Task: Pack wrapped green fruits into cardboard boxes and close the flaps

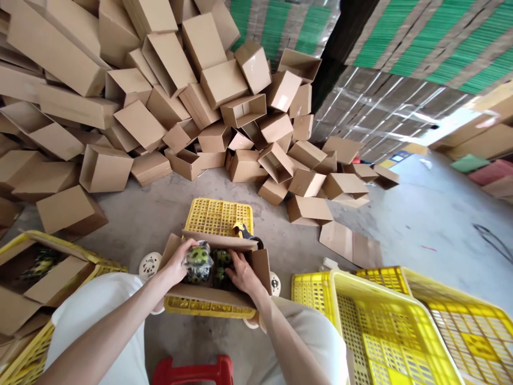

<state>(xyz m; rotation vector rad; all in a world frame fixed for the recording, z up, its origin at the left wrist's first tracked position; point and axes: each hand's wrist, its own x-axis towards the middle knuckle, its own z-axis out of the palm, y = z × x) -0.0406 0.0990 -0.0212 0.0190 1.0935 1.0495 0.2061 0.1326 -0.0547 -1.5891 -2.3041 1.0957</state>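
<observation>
An open cardboard box (208, 293) sits in front of me on yellow crates. My left hand (181, 263) grips a green-and-black patterned item in clear plastic wrap (199, 258) at the box's left side; its exact kind is unclear. Inside the box, my right hand (243, 275) touches the right side of a second green-and-black item (222, 262), fingers apart. The lower part of that item is hidden in the box. Beyond the box's far flap lies a yellow-and-black tape dispenser (241, 230), on the yellow crate (218, 214).
Cardboard boxes (160, 107) form a large pile ahead. Yellow crates (385, 321) stand at my right. At left, a yellow crate (30, 353) bears an open box (64, 280) holding similar items. A red stool (192, 371) is below me. Green-striped cardboard stacks (425, 37) rise behind.
</observation>
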